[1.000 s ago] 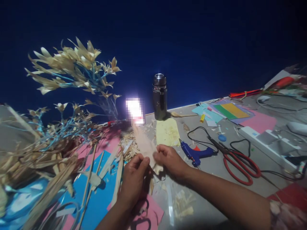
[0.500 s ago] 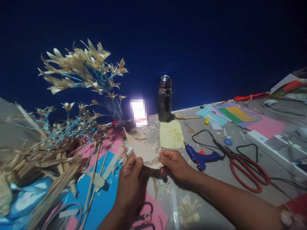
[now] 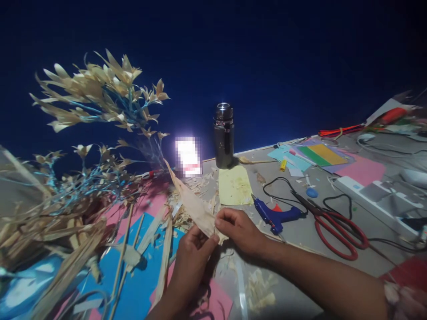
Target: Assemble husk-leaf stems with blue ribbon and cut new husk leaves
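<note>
Head view, only view. Pale beige, tapering husk-like strip (image 3: pixel 196 204) is held up over the scrap-littered grey work surface (image 3: pixel 230 284), wide end near the person, narrow tip pointing away and left. Left hand (image 3: pixel 196 258): thumb and fingers pinched on the wide end. Right hand (image 3: pixel 238 231): thumb and forefinger closed on the same end, just beside the left. Two-handed grip probably keeps the thin material spread and steady; the long part is left free.

Blue plastic glue gun (image 3: pixel 276 218) and large red-handled scissors (image 3: pixel 338 235) lie right of the hands, likely for easy reach. Pale yellow square sheet (image 3: pixel 235 186) sits by the gun's nozzle, maybe to catch drips. Dark metal flask (image 3: pixel 223 142) stands upright behind it.

Hard to make out: left fingertips are partly behind the strip; its near edge is partly covered by the fingers. Bright white patch (image 3: pixel 188 155) is pixelated, content unreadable. Black-handled item on the pink sheet (image 3: pixel 218 298) is mostly hidden by the left forearm. Patterned sleeve (image 3: pixel 402 302) is blurred and cut off by the frame.
</note>
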Demonstrator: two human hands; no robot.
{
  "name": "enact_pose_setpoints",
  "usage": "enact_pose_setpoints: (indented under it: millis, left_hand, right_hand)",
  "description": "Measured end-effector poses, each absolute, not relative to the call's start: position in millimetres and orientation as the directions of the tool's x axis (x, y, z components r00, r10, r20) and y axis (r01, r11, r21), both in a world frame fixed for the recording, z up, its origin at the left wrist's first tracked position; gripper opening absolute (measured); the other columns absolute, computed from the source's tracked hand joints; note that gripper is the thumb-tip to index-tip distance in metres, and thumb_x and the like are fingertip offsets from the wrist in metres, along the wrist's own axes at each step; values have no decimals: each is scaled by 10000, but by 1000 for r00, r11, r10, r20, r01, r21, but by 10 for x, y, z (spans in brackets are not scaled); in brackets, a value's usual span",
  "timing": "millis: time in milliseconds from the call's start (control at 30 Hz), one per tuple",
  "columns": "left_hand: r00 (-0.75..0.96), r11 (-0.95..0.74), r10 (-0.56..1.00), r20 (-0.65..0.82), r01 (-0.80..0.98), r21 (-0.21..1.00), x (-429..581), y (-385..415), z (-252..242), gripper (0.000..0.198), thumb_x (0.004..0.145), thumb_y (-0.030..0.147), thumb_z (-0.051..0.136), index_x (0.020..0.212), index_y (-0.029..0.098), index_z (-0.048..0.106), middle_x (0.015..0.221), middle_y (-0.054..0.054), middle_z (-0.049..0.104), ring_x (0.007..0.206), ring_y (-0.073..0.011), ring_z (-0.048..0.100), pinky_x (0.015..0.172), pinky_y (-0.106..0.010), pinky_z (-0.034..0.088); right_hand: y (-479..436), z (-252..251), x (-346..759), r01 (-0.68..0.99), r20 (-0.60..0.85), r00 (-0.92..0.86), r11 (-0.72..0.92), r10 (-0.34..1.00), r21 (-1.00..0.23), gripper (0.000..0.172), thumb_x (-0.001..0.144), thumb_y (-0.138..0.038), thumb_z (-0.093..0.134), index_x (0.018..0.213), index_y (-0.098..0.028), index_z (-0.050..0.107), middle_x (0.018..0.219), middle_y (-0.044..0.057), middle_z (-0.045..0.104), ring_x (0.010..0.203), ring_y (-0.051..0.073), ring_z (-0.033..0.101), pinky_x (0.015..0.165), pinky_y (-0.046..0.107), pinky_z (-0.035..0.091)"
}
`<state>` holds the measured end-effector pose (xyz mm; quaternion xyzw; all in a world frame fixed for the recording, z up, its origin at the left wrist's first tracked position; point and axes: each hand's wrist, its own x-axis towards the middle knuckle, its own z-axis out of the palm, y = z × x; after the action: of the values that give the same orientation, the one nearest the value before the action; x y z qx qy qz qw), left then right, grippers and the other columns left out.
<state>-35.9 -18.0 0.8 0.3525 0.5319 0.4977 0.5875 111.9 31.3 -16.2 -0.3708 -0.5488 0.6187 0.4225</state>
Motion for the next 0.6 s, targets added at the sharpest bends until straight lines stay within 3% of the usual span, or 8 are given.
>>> enact_pose_setpoints:
  millis: [133,233,400,600]
  left_hand:
    - [-33,249,963,-269,-291,924,-403,-169,-95,354,682,292,880,995,164,776,934,-84,793,889,-254,720,834,-345,547]
    - [-39,262,954,-299,-380,887,-450,-164,-163,256,673,243,891,874,162,754,829,-67,790,766,-222,724,750,-328,556]
    - [77,285,952,-297,-581,762,-455,-153,-91,278,638,206,914,843,163,732,773,-62,783,707,-227,734,742,-377,579]
    - [15,236,964,-265,-506,830,-441,-171,-64,256,642,178,907,828,161,733,805,-72,799,722,-220,735,733,-366,592]
  right_hand:
    - [346,-198,1103,-277,-80,-324,-176,942,-945,387,696,-488,843,757,-165,639,644,-31,573,586,113,483,539,236,359]
    - [377,-209,1088,-379,-143,-309,-260,940,-888,422,624,-447,914,770,-155,646,618,-44,568,533,86,442,503,221,311]
    - [363,-190,1064,-516,-210,-380,-395,901,-760,478,562,-419,969,786,-154,640,651,-28,614,540,89,501,534,219,383]
    - [367,-187,1075,-550,-161,-426,-396,890,-735,415,639,-433,936,747,-150,653,646,-19,597,588,98,502,586,220,397]
